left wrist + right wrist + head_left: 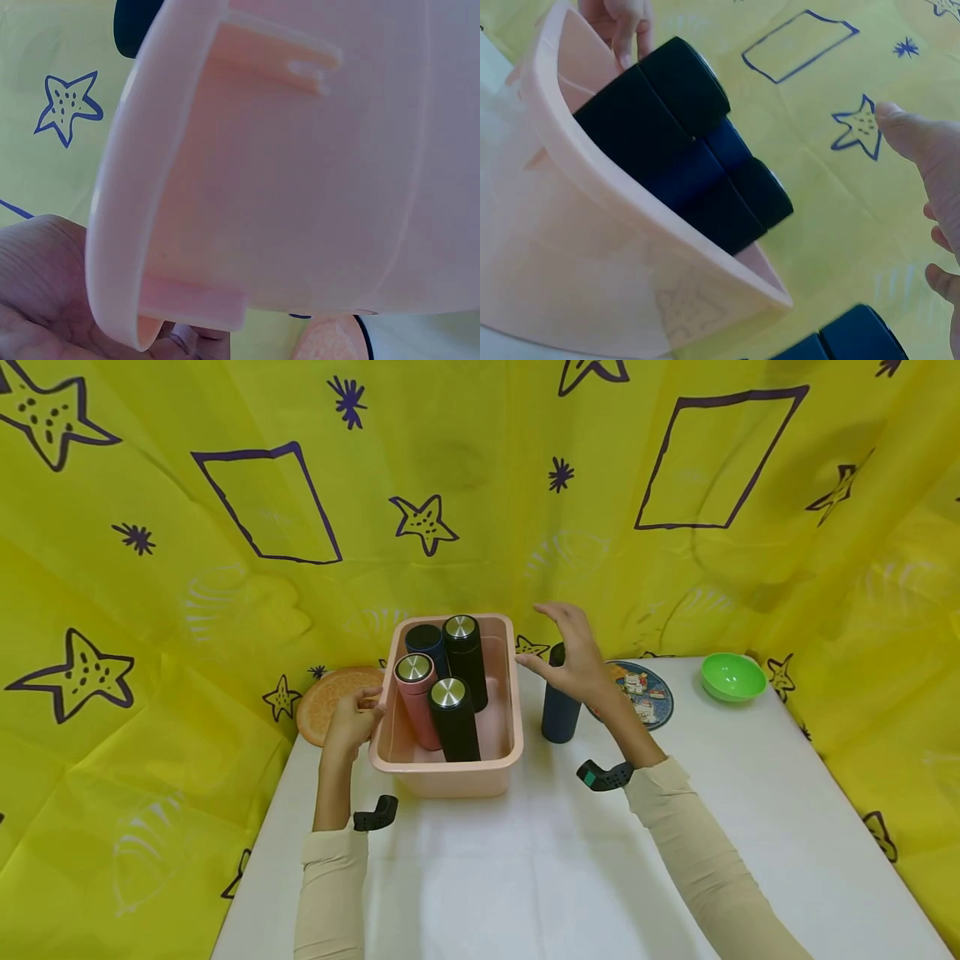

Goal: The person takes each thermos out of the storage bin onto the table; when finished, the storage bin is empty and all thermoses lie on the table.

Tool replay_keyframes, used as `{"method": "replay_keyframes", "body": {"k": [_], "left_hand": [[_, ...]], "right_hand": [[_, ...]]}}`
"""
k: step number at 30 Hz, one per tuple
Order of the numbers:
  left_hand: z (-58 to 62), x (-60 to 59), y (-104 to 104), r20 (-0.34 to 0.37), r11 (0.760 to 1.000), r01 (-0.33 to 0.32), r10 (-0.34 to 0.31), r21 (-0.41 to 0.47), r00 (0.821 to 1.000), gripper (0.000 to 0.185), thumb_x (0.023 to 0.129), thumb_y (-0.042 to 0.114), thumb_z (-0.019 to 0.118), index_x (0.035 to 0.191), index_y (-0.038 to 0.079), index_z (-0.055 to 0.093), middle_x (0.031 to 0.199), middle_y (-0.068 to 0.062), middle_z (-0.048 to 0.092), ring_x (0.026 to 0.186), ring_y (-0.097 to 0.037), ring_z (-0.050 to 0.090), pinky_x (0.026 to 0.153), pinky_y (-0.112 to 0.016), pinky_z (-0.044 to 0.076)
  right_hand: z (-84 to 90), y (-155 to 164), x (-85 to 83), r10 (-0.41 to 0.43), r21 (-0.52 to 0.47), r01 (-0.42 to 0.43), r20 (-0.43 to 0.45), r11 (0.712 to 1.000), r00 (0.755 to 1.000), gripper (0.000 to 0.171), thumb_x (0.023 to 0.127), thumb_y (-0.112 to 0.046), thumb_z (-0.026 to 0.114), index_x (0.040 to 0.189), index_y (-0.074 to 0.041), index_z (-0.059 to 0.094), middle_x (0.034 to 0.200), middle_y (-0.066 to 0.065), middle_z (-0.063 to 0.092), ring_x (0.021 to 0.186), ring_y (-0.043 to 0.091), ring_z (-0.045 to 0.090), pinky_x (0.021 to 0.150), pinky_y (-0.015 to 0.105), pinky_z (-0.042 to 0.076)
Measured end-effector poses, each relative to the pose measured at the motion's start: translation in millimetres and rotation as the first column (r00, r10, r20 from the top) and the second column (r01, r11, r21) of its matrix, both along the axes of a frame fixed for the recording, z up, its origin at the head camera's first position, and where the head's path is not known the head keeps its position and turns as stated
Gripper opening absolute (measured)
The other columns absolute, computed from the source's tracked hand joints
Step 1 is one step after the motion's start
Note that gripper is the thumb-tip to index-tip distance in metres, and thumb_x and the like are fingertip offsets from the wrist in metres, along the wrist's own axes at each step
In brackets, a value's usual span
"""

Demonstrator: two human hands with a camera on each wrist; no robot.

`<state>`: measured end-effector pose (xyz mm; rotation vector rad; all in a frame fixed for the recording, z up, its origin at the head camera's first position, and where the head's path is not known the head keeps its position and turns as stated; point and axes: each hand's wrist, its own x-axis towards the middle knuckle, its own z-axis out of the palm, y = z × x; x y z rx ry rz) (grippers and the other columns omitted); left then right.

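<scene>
The left hand (352,718) grips the left rim of the pink tub (450,777) – fingers curled over the edge, at about 9 o'clock from the tub's centre. Four flasks stand upright inside the tub. The right hand (573,660) hovers with fingers spread wide, holding nothing. The navy flask (560,714) stands on the white bench (525,877), long axis vertical – just beyond the palm, toward 12 o'clock, beside the tub's right wall. The right hand is the nearer one.

Four flasks (448,693) stand in the tub (450,777) at the bench's (525,877) centre. A fifth flask (559,718) stands at the tub's three o'clock, a plate (651,693) and bowl (732,676) beyond; a mat (326,697) lies at nine o'clock.
</scene>
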<state>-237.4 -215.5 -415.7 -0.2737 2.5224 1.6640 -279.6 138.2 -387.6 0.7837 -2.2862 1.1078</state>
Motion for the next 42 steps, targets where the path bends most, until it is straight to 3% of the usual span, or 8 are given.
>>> {"method": "replay_keyframes", "body": {"k": [16,27,31,36,42], "left_hand": [[-2.8,-0.4,-1.8,0.005,1.000,-0.008,0.008,0.008,1.000,0.043,0.098,0.006,0.052,0.140,-0.001,0.048,0.115,-0.022,0.053,0.084,-0.017,0.055,0.061,-0.018,0.048],[-4.1,-1.0,-2.3,0.006,1.000,-0.005,0.005,0.006,1.000,0.044,0.098,0.006,0.052,0.141,0.000,0.048,0.118,-0.024,0.053,0.084,-0.018,0.056,0.061,-0.018,0.048],[-4.7,-1.5,-3.2,0.016,1.000,-0.008,0.008,0.001,1.000,0.044,0.098,0.007,0.053,0.141,0.001,0.048,0.121,-0.023,0.052,0.089,-0.021,0.056,0.063,-0.018,0.050],[-3.5,-1.6,-3.9,0.016,1.000,-0.006,0.006,0.006,1.000,0.044,0.098,0.007,0.052,0.142,0.000,0.047,0.121,-0.024,0.052,0.090,-0.021,0.056,0.063,-0.018,0.050],[-1.8,-1.8,-3.4,0.013,1.000,-0.005,0.005,0.011,1.000,0.045,0.098,0.007,0.052,0.142,0.001,0.047,0.121,-0.024,0.052,0.087,-0.019,0.056,0.063,-0.018,0.049]], "right_hand": [[-1.1,-33.6,3.9,0.178,0.054,-0.187,0.130,0.981,0.975,0.073,0.082,-0.024,0.080,0.143,-0.007,0.044,0.140,0.016,0.042,0.129,0.031,0.042,0.107,0.054,0.037],[-5.7,-54.8,-2.7,0.314,0.038,-0.334,0.250,0.942,0.916,0.066,0.081,-0.022,0.080,0.137,-0.004,0.051,0.137,0.015,0.049,0.127,0.029,0.047,0.107,0.052,0.039],[-10.4,-60.5,-5.6,0.351,-0.005,-0.372,0.342,0.928,0.872,0.065,0.081,-0.018,0.080,0.138,-0.005,0.051,0.135,0.015,0.051,0.125,0.028,0.049,0.105,0.048,0.044],[-13.6,-65.8,-8.7,0.428,-0.092,-0.435,0.444,0.896,0.787,0.064,0.084,-0.012,0.077,0.139,-0.003,0.048,0.137,0.017,0.049,0.126,0.030,0.049,0.099,0.046,0.049],[-15.0,-72.3,-12.2,0.514,-0.189,-0.493,0.512,0.849,0.688,0.061,0.084,-0.004,0.074,0.139,0.001,0.046,0.136,0.022,0.051,0.126,0.035,0.050,0.102,0.058,0.044]]}}
